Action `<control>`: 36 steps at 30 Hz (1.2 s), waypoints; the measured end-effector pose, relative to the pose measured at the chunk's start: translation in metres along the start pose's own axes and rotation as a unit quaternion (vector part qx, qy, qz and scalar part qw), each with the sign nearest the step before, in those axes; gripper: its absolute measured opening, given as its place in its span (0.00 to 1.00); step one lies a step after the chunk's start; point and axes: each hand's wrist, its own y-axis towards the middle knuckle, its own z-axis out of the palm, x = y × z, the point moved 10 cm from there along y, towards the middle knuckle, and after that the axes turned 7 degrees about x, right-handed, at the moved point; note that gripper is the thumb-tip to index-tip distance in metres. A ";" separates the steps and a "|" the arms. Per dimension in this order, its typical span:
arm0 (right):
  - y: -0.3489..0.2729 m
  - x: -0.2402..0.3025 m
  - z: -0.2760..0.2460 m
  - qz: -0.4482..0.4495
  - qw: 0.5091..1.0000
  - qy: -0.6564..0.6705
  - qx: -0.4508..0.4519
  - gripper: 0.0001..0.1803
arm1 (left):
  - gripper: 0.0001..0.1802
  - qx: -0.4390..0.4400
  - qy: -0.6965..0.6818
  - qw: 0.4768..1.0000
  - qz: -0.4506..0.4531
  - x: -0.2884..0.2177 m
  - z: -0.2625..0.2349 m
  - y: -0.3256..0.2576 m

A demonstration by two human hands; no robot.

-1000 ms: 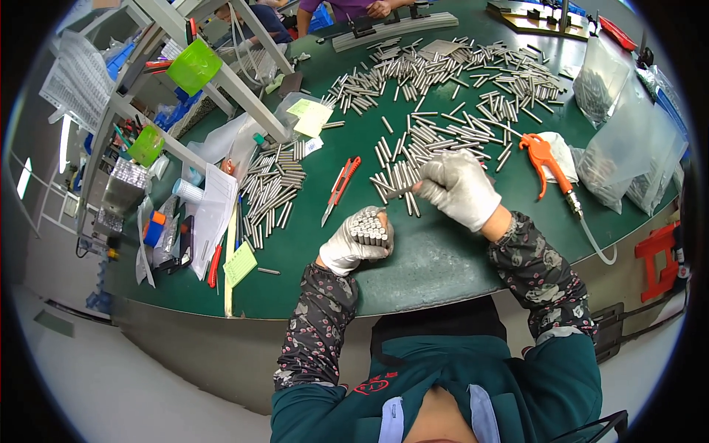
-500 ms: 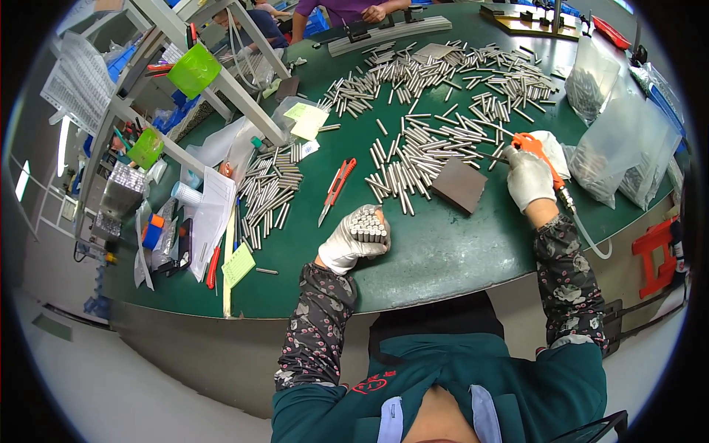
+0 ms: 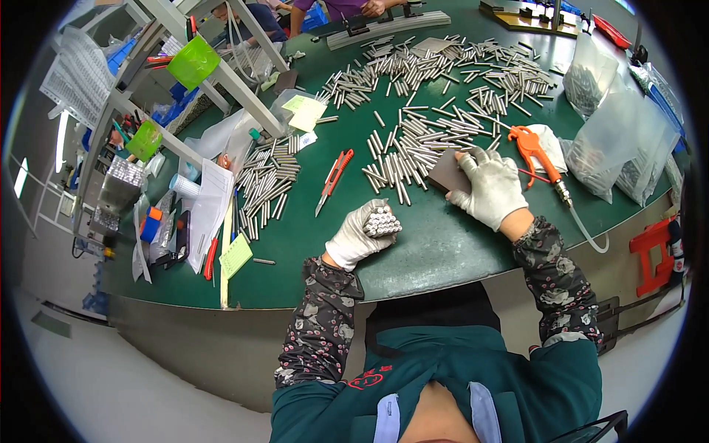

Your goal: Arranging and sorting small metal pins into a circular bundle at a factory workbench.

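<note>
My left hand point(image 3: 351, 241), in a white work glove, is closed around a bundle of short metal pins point(image 3: 382, 222), their round ends showing in a tight cluster. My right hand point(image 3: 493, 189), also gloved, grips a flat brown block point(image 3: 446, 172) by its right side, thumb at the near edge and fingers over the top. Just right of that hand lies an orange air blow gun point(image 3: 533, 150) on a white cloth, its hose running toward the table edge. Loose metal pins point(image 3: 421, 140) spread beyond the block. A red utility knife point(image 3: 335, 181) rests beyond my left hand.
Another pile of pins point(image 3: 262, 181) lies at the left by papers point(image 3: 214, 199) and a shelf frame point(image 3: 247, 96). Plastic bags point(image 3: 617, 148) stand at the right. Across the green table point(image 3: 413, 273), a metal rail point(image 3: 388, 29) lies near other people.
My right hand has let go of the air blow gun, moved left and taken hold of the brown block. My left hand, still around the pins, has turned and shifted slightly right.
</note>
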 end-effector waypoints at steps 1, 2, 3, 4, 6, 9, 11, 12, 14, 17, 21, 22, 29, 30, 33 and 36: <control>-0.001 0.000 0.002 -0.001 1.000 -0.004 0.006 0.33 | 0.35 0.001 0.010 1.000 -0.002 -0.001 0.001 0.000; 0.000 -0.001 0.008 0.010 0.999 -0.010 0.034 0.36 | 0.35 0.003 0.020 1.000 -0.005 -0.002 0.001 0.000; 0.000 0.000 0.008 0.009 0.999 -0.010 0.035 0.36 | 0.35 0.002 0.020 1.000 -0.005 -0.001 0.001 0.000; 0.000 0.000 0.009 0.011 0.999 -0.008 0.034 0.36 | 0.35 0.002 0.018 1.000 -0.005 0.000 0.000 0.000; 0.000 -0.001 0.010 0.011 0.999 -0.006 0.034 0.36 | 0.34 0.000 0.015 1.000 -0.006 0.000 0.001 0.000; -0.001 -0.001 0.008 0.009 1.000 -0.003 0.027 0.36 | 0.33 -0.001 0.028 1.000 0.000 -0.003 0.002 0.002; 0.000 0.000 0.007 0.012 0.999 -0.004 0.030 0.35 | 0.33 0.001 0.023 1.000 -0.001 0.000 0.000 0.001; -0.001 0.001 0.006 0.012 0.999 -0.004 0.030 0.35 | 0.33 0.001 0.024 1.000 0.000 0.001 0.000 0.001; -0.003 0.010 -0.005 -0.022 0.999 -0.001 -0.028 0.31 | 0.33 0.000 0.031 1.000 -0.003 0.002 -0.001 0.001; -0.002 0.026 -0.016 -0.068 0.995 0.063 -0.044 0.28 | 0.32 -0.002 0.048 0.999 -0.004 -0.002 0.000 0.001; -0.004 0.048 -0.024 -0.140 0.982 0.099 -0.073 0.21 | 0.32 0.000 0.036 0.999 -0.004 -0.003 0.001 0.002; -0.005 0.053 -0.028 -0.147 0.979 0.109 -0.086 0.18 | 0.31 -0.001 0.031 0.999 -0.010 -0.004 0.002 0.002; -0.006 0.085 -0.034 -0.219 0.956 0.170 -0.097 0.10 | 0.30 -0.018 -0.007 0.999 -0.030 -0.003 0.000 0.001; -0.008 0.089 -0.038 -0.226 0.952 0.168 -0.116 0.09 | 0.30 -0.018 -0.007 0.999 -0.031 -0.002 0.000 0.000; -0.003 0.102 -0.037 -0.248 0.941 0.204 -0.106 0.08 | 0.31 0.008 0.001 0.999 -0.049 0.000 0.002 0.001; 0.001 0.112 -0.033 -0.270 0.928 0.216 -0.136 0.08 | 0.29 0.012 -0.021 1.000 -0.015 -0.016 0.010 0.008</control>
